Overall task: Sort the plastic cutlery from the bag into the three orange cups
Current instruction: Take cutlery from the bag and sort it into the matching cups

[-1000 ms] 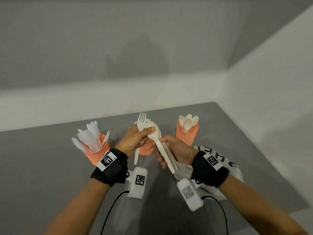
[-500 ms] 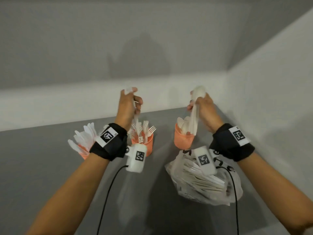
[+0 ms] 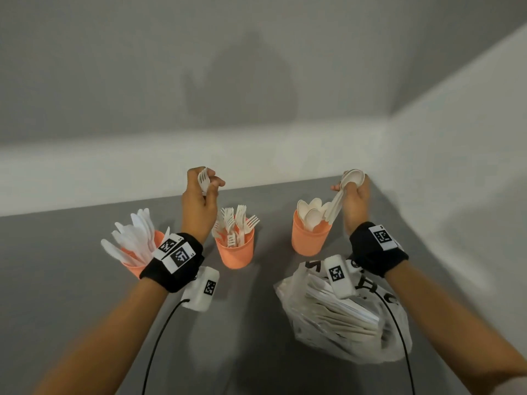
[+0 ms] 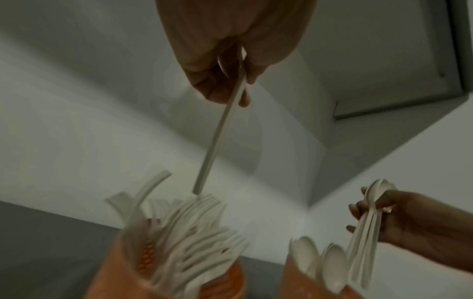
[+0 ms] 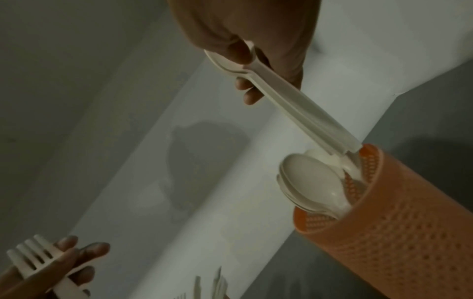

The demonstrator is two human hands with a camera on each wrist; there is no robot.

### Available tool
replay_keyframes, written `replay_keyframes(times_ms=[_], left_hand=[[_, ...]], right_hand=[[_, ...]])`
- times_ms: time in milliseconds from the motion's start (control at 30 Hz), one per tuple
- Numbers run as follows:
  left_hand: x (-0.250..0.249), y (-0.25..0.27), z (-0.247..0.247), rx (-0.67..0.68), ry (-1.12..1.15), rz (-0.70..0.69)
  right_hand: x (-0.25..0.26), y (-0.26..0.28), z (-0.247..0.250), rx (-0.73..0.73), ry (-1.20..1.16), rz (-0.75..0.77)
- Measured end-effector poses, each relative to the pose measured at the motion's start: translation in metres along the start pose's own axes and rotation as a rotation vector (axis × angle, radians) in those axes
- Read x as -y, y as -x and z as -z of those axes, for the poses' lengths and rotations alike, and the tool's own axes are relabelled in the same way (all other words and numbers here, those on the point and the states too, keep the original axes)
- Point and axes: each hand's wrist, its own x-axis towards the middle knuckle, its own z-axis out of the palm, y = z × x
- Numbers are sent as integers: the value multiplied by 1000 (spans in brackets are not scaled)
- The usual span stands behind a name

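while the bag (image 3: 345, 317) beside the spoon cup still looks well filled with pale cutlery, all three orange cups already hold a share, so i judge the sorting to be underway with plenty left. taking the fork cup (image 3: 236, 248) as the landmark: the knife cup (image 3: 136, 265) stands to its left, partly behind the left wristband, with white knives fanning out of it; the spoon cup (image 3: 310, 238) stands to its right, and the bag lies on the grey table (image 3: 71, 295) nearer the person than that cup.

the left hand (image 3: 199, 201) is raised above and just left of the fork cup, its fingers curled round a single fork (image 3: 204, 180), tines up, handle hanging down so its tip nears the forks already standing there; the left wrist view shows it at or just above them. the right hand (image 3: 355, 201) is lifted above the spoon cup, clamped on a small stack of spoons (image 3: 352, 178) by their bowls, handles slanting down so the ends reach the cup's rim. both drops seem imminent, not yet made.
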Motion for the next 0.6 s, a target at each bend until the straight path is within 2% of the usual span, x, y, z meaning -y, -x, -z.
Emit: replay_keyframes(times_ms=[233,367,467,600], left_hand=[[26,18,-3,32,-114,64],[37,31,-6,76,-225,101],[46,34,-7,129,-357,57],[55,35,-7,183,-518,34]], right_hand=[[-26,1,0,38,18,-42],[-40,4,1,93,194,-82],[-44,8,1,133,391,-6],[-44,14,0,212,628,201]])
